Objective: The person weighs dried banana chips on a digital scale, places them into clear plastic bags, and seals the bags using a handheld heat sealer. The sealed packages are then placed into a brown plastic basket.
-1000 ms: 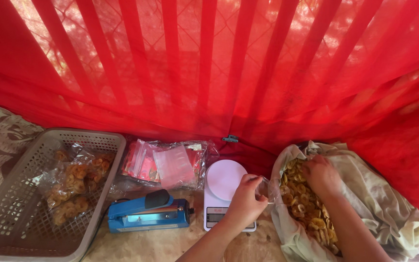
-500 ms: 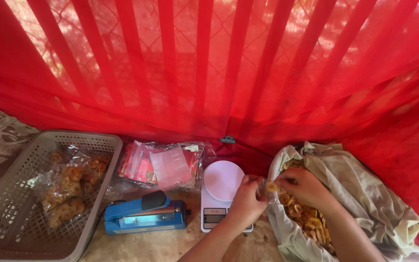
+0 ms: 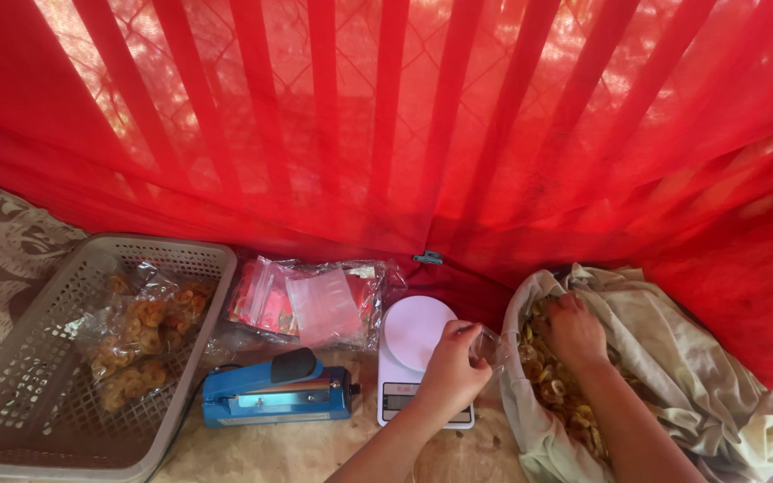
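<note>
My left hand [image 3: 451, 367] holds a small clear plastic bag [image 3: 491, 346] by its mouth, over the right edge of a white kitchen scale [image 3: 409, 344]. My right hand [image 3: 574, 329] is down in a large cloth sack [image 3: 673, 358], resting on the golden ring-shaped snacks [image 3: 552, 385] inside it. The two hands are a short way apart, with the bag between them at the sack's left rim.
A blue heat sealer [image 3: 275, 392] lies left of the scale. Behind it is a pile of clear empty bags [image 3: 315, 300]. A grey plastic basket [image 3: 11, 394] at the left holds filled snack bags [image 3: 140, 335]. Red curtain fabric [image 3: 404, 134] hangs across the back.
My right hand came to the bag in my left hand with snacks, then went back into the sack. My left hand stayed by the scale.
</note>
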